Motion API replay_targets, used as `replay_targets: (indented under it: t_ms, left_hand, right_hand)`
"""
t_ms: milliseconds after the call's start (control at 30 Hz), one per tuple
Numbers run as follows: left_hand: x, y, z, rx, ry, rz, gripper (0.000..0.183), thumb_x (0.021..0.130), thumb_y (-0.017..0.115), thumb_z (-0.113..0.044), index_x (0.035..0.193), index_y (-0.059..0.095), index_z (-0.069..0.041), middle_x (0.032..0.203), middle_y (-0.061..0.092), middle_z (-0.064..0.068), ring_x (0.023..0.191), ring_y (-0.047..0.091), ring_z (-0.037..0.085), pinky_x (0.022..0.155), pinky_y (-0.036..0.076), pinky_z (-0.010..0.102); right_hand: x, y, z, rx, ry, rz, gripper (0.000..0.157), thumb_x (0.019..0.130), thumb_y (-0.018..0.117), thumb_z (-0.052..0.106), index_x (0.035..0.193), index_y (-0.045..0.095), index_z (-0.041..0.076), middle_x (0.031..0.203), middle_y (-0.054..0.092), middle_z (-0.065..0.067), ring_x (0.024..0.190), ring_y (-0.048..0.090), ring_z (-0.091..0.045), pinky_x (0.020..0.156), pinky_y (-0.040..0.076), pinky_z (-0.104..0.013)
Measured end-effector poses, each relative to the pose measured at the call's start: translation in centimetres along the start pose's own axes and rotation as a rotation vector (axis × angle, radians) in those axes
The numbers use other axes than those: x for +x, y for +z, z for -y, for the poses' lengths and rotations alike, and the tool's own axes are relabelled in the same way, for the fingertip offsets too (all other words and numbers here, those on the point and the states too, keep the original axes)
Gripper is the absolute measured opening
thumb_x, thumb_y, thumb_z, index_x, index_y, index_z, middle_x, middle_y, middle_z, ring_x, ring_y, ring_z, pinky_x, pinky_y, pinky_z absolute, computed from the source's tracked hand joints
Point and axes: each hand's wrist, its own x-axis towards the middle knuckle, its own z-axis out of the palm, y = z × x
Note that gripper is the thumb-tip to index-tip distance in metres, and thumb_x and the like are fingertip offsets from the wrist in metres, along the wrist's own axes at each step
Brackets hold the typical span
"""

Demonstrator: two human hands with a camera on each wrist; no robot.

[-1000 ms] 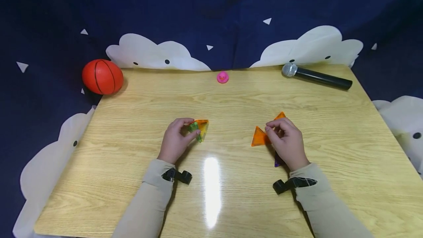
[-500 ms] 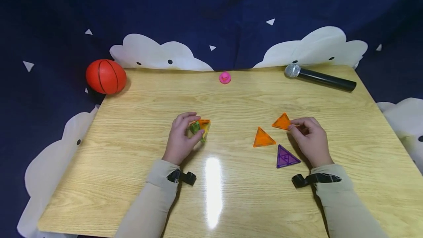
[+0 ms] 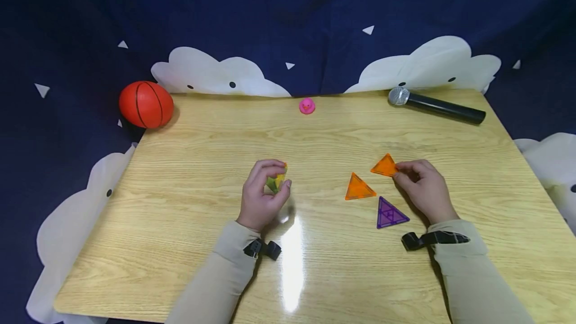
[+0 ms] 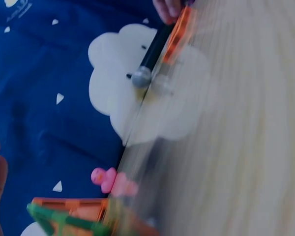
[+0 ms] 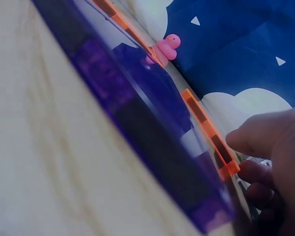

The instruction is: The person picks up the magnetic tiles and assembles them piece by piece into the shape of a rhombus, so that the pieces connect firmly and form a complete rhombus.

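My left hand [image 3: 263, 196] grips a small pyramid of see-through magnetic tiles [image 3: 273, 184], with green, yellow and orange sides, a little above the table. In the left wrist view the pyramid [image 4: 73, 216] shows at the bottom, partly cut off and blurred. Over on the right, my right hand [image 3: 425, 186] pinches the right corner of an orange triangular magnetic tile [image 3: 384, 165] lying flat. A second orange triangular tile [image 3: 359, 187] and a purple triangular tile [image 3: 390, 213] lie close by. The purple tile [image 5: 137, 113] looms large in the right wrist view.
A pink toy duck [image 3: 307, 106] sits at the back edge of the wooden table [image 3: 216, 134]. Back right lies a black microphone [image 3: 441, 106] with a silver head. At the back left corner rests a red ball [image 3: 146, 105]. A dark blue cloud-print cloth [image 3: 315, 19] hangs behind.
My right hand has moved right, uncovering the purple tile, and stays at the far orange tile's corner. My left hand has shifted right and lifted the pyramid off the table, turning it.
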Motion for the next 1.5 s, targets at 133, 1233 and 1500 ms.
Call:
replay_targets:
  t_ms: [133, 1233, 1500]
  left_hand:
    - [-0.3, 1.1, -0.5, -0.019, 0.008, 0.043, 0.025, 0.082, 0.07, 0.0, 0.106, 0.064, -0.002, 0.104, 0.064, 0.013, 0.087, 0.062, 0.026, 0.072, 0.051, 0.036]
    - [0.8, 9.4, -1.4, 0.229, -0.346, 0.695, 0.065, 0.091, 0.068, -0.041, 0.148, 0.047, -0.017, 0.151, 0.047, -0.003, 0.138, 0.043, 0.015, 0.115, 0.031, 0.031]
    - [1.8, 10.1, -1.4, 0.324, -0.352, 0.807, 0.072, 0.092, 0.066, -0.047, 0.153, 0.041, -0.018, 0.154, 0.045, -0.003, 0.138, 0.043, 0.017, 0.115, 0.031, 0.033]
  right_hand:
    - [-0.1, 0.0, 0.0, -0.027, 0.016, 0.027, 0.028, 0.096, 0.069, 0.022, 0.117, 0.071, 0.003, 0.107, 0.062, -0.014, 0.089, 0.053, -0.024, 0.075, 0.039, -0.031]
    - [-2.0, -0.8, 0.5, 0.0, 0.071, 0.085, 0.033, 0.095, 0.07, 0.034, 0.115, 0.071, 0.008, 0.104, 0.064, -0.007, 0.082, 0.052, -0.015, 0.069, 0.041, -0.021]
    - [-3.6, -1.1, 0.7, -0.018, 0.028, 0.141, 0.027, 0.092, 0.074, 0.035, 0.11, 0.072, 0.015, 0.093, 0.059, 0.0, 0.077, 0.044, -0.013, 0.065, 0.035, -0.024]
